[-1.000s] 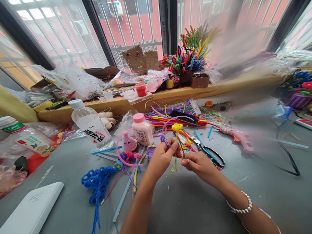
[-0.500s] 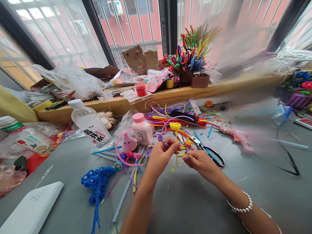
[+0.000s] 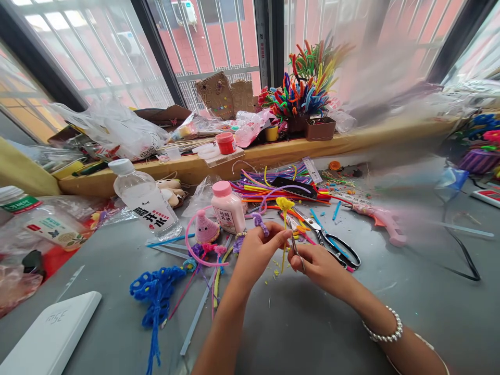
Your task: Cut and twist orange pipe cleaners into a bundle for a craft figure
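Note:
My left hand [image 3: 260,251] pinches the stem of a yellow pipe-cleaner flower [image 3: 285,203], whose head stands up above the fingertips. Small metal scissors [image 3: 295,246] are in my right hand [image 3: 322,266], blades upward against the yellow stem. The fingers hide part of their handles. Just behind my left hand shows a curled purple pipe-cleaner piece [image 3: 261,224]; whether it touches the hand I cannot tell. Yellow fuzz clippings [image 3: 276,272] lie on the table under the flower. Large black-handled scissors [image 3: 344,249] rest beyond my right hand.
Behind my hands lie a bundle of pipe cleaners [image 3: 250,191] and a pink-capped bottle [image 3: 227,208]. A pink glue gun [image 3: 385,223] is to the right. At left are a blue pipe-cleaner piece [image 3: 156,291], a water bottle [image 3: 146,200] and a white power bank [image 3: 52,333].
My right hand has moved slightly left and up, bringing the small scissors against the yellow stem. The flower has shifted a little to the right.

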`<control>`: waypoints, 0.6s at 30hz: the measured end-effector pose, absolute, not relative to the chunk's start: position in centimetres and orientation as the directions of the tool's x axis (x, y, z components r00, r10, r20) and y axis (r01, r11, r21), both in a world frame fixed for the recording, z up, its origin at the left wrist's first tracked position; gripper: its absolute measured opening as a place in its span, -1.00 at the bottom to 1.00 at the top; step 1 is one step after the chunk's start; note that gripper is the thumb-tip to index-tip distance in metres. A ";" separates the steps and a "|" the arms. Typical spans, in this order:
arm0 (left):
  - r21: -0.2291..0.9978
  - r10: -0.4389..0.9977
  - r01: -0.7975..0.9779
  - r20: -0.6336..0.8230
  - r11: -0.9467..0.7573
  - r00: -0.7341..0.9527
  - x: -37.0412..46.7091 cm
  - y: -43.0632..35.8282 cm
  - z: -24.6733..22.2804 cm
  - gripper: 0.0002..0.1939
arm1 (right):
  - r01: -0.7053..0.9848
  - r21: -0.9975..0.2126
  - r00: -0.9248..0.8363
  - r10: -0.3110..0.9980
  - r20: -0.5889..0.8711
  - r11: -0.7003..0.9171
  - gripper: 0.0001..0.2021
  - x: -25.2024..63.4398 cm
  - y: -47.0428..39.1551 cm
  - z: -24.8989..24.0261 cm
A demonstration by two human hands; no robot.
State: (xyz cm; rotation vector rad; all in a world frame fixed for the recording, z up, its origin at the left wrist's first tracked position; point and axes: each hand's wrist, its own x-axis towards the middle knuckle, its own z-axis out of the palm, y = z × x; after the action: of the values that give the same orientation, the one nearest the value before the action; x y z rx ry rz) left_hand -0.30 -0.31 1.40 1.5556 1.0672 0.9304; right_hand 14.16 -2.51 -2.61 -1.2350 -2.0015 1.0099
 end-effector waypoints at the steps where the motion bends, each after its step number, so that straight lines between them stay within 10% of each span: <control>1: 0.974 0.946 0.189 0.057 -0.123 0.321 -0.3 -0.3 1.4 -0.77 | 0.482 -0.828 -0.405 0.911 0.078 0.285 -0.45 14.1 -2.5 -2.6; 18: 0.975 0.943 0.189 0.048 -0.116 0.330 -0.4 -0.2 1.1 -0.76 | 0.490 -0.814 -0.380 0.917 0.122 0.311 -0.52 14.1 -2.4 -2.6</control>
State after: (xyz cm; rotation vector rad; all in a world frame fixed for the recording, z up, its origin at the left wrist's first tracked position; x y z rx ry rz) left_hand -0.39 -0.24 1.08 1.5597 1.0616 0.9123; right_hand 14.11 -2.36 -2.58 -1.2418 -1.9935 0.9389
